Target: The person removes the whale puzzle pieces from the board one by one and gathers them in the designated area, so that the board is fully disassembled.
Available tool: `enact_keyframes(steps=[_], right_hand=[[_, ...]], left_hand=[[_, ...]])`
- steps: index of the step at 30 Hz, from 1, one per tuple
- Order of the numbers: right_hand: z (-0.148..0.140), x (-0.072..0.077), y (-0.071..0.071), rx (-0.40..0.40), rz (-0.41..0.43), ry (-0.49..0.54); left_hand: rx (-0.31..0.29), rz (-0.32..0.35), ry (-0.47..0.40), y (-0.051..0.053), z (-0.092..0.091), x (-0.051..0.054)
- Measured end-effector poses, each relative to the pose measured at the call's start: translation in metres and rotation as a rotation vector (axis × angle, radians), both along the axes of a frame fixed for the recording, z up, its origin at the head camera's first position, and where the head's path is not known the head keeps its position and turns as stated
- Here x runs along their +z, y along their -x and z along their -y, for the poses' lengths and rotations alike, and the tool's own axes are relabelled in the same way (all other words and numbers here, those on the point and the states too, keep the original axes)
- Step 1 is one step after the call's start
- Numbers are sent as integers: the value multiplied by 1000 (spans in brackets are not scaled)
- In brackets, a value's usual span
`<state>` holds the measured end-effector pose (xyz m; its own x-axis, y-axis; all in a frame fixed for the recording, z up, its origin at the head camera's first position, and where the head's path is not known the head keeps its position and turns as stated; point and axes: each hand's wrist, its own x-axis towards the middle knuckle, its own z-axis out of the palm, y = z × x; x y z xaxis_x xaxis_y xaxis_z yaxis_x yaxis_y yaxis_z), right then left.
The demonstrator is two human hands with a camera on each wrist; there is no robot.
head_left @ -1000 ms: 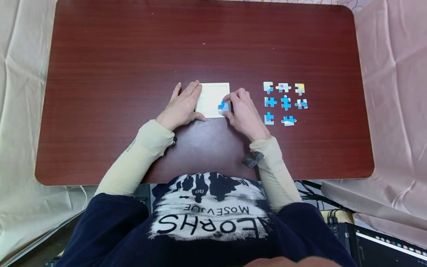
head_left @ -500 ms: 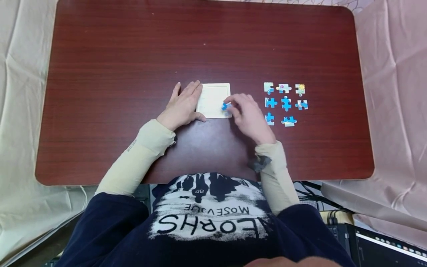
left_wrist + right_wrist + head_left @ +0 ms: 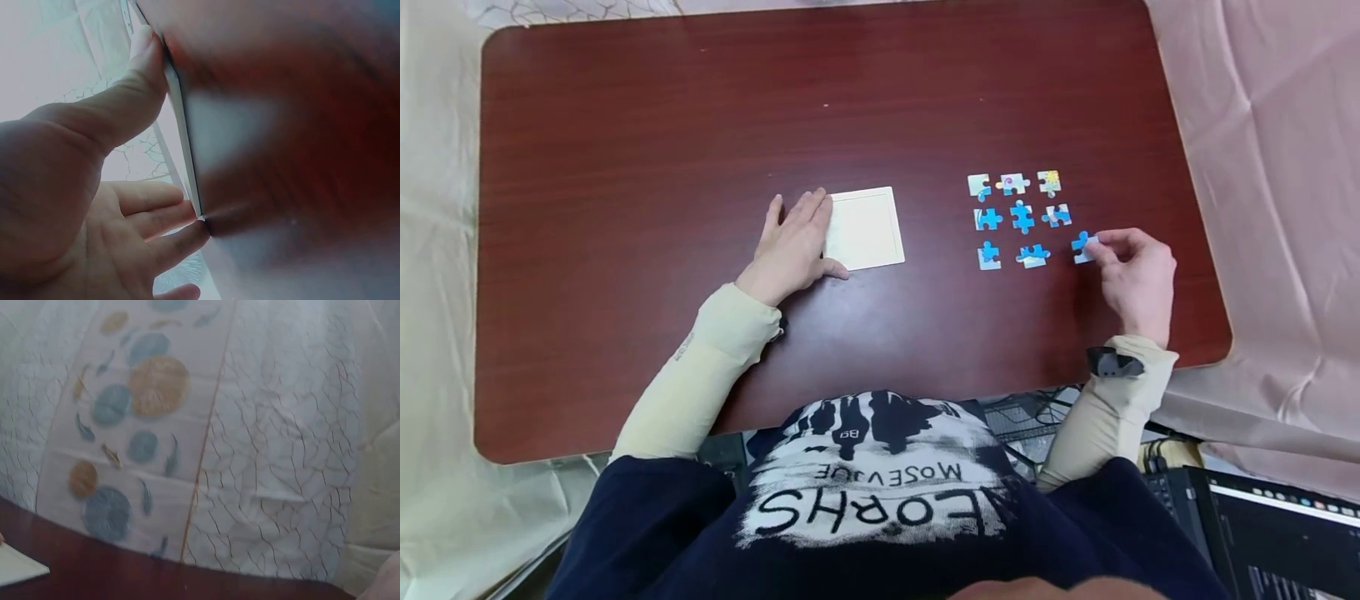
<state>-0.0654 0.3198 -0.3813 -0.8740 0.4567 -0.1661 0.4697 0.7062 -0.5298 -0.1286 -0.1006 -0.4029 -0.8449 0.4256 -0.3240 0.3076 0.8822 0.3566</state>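
Note:
A small white puzzle tray (image 3: 867,227) with a thin raised border lies on the table. My left hand (image 3: 790,246) rests against its left side, fingers extended and thumb along the near edge; the left wrist view shows the thumb (image 3: 140,69) at the tray's thin edge. To the right, my right hand (image 3: 1138,279) pinches a blue and white jigsaw piece (image 3: 1082,247) between thumb and fingers, at the lower right of the laid-out pieces. Its nearest neighbours are a blue-and-white piece (image 3: 1033,256) and another piece (image 3: 1057,216). Whether the pinched piece touches the table is unclear.
Several other jigsaw pieces lie apart in rows, among them a centre piece (image 3: 1022,217) and a yellow-patterned one (image 3: 1049,182). The dark red table (image 3: 700,167) has pale cloth (image 3: 1285,167) hanging around it. A laptop (image 3: 1285,525) stands at lower right.
My right hand has carried the blue piece from the tray rightward to the corner of the laid-out pieces. The tray's inside now shows bare white. The head view has turned; my left hand stays at the tray.

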Motion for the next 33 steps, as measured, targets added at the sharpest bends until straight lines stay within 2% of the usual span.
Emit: enact_keyframes(steps=[4, 7, 21, 29, 33], right_hand=[[-5, -14, 7, 51, -15, 0], [-5, -19, 11, 58, -17, 8], [-8, -24, 17, 60, 53, -39], [-10, -27, 20, 55, 42, -29], [-10, -29, 20, 24, 11, -4]], left_hand=[[15, -8, -7, -2, 4, 0], [17, -14, -13, -3, 4, 1], [4, -9, 1, 1, 1, 3], [8, -16, 3, 1, 2, 2], [10, -20, -1, 1, 4, 1]])
